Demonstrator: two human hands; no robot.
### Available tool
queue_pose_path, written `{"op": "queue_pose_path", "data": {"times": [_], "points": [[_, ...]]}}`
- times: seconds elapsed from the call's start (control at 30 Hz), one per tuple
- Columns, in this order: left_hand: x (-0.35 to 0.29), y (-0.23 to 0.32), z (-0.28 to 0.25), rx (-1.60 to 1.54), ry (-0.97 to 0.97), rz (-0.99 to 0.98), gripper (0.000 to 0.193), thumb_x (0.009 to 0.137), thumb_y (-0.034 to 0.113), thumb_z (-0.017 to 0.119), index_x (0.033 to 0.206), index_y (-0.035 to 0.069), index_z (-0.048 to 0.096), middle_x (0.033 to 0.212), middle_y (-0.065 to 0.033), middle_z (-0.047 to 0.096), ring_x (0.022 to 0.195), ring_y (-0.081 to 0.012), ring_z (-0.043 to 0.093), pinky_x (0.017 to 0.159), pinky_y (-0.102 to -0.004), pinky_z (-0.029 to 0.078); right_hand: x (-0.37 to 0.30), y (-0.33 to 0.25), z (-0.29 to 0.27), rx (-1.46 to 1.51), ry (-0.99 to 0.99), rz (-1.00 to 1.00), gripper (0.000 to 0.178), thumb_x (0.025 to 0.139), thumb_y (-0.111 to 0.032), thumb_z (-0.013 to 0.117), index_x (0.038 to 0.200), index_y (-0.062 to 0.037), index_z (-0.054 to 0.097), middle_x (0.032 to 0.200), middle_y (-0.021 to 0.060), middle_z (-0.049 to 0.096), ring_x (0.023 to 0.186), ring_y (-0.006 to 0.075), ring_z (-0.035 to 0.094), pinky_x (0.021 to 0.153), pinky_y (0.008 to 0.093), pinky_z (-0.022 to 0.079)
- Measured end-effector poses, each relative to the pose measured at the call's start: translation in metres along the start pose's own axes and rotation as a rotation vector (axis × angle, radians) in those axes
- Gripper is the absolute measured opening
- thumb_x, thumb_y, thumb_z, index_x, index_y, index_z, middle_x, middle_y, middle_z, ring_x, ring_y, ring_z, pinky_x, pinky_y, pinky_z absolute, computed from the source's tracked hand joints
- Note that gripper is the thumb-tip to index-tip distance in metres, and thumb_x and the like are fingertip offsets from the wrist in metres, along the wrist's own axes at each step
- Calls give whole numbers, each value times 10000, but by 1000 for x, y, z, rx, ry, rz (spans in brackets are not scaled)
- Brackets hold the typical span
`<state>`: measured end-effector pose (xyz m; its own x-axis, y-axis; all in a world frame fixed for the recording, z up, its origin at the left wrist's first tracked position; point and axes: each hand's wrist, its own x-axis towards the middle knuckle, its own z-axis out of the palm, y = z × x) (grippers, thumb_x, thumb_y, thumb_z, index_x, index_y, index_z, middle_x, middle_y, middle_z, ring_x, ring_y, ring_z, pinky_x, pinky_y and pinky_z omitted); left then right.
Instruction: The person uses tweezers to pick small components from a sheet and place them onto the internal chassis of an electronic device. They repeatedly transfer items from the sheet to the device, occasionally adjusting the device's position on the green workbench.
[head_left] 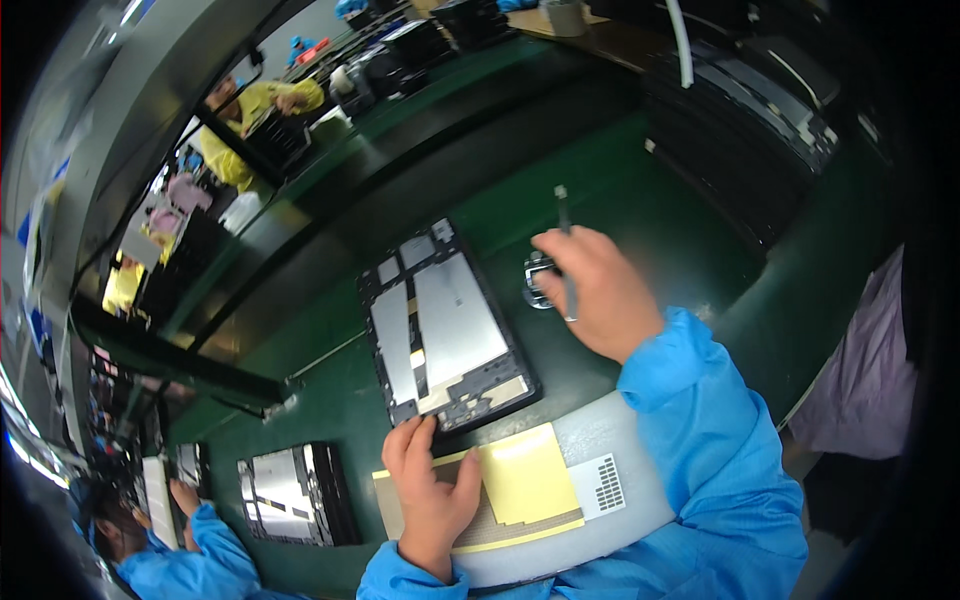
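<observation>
Pinched in the right hand (592, 290) is a thin grey tool (565, 250), its shaft running up past the knuckles and its tip pointing toward the top of the frame; the fingers are curled tight around it. That hand sits right of centre, its blue sleeve (700, 420) coming in from the lower right, and it hovers over a small dark part (537, 280) on the green mat (640, 200). Whether the hand touches that part cannot be told.

Left hand (432, 490) lies flat at lower centre, fingers spread and pointing up the frame, fingertips pressed on the near edge of an opened tablet chassis (445, 325). The chassis lies at the middle of the frame, tilted slightly, with silver plates showing inside a dark frame. The palm rests on a yellow sheet (530, 480) lying on a white foam pad (620, 460) along the lower edge.

At lower left another opened device (295, 495) lies on the mat, and beside it, in the bottom left corner, is a co-worker's hand (185, 495) in a blue sleeve. Dark trays (740, 150) stand stacked at upper right.
</observation>
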<state>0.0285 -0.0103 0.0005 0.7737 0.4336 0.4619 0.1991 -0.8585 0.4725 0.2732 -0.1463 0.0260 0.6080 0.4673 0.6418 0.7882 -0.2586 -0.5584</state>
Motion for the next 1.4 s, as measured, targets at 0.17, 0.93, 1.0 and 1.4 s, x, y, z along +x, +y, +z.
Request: {"op": "queue_pose_path", "data": {"times": [0.17, 0.93, 1.0, 1.4], "points": [[-1, -1, 2, 20, 29, -11, 559, 724, -84, 706, 1253, -40, 528, 1328, -189, 456, 1217, -292, 506, 1057, -366, 394, -9, 17, 11, -40, -169, 58, 357, 877, -138, 659, 1209, -52, 561, 1091, 134, 585, 1067, 341, 567, 869, 423, 506], [-5, -6, 3, -82, 37, 0, 548, 730, -118, 666, 1258, -67, 529, 1362, -180, 422, 1243, -278, 479, 1084, -375, 357, -12, 23, 11, -36, -194, 110, 368, 877, -142, 656, 1232, -84, 578, 1043, 119, 593, 967, 317, 614, 805, 430, 511], [-7, -8, 1, -53, 45, 8, 564, 701, -88, 705, 1241, -51, 546, 1327, -187, 458, 1222, -296, 492, 1062, -379, 377, -11, 24, 18, -18, -202, 79, 396, 868, -142, 652, 1249, -93, 553, 1030, 117, 576, 957, 311, 618, 784, 447, 508], [5, -4, -5, -123, 40, 86, 584, 685, 59, 770, 1215, -53, 552, 1235, -206, 518, 1189, -403, 468, 1037, -474, 382, -14, 19, 25, -62, -132, 108, 454, 826, 32, 681, 1261, -42, 575, 1205, 194, 588, 1094, 364, 595, 937, 384, 483]]}}
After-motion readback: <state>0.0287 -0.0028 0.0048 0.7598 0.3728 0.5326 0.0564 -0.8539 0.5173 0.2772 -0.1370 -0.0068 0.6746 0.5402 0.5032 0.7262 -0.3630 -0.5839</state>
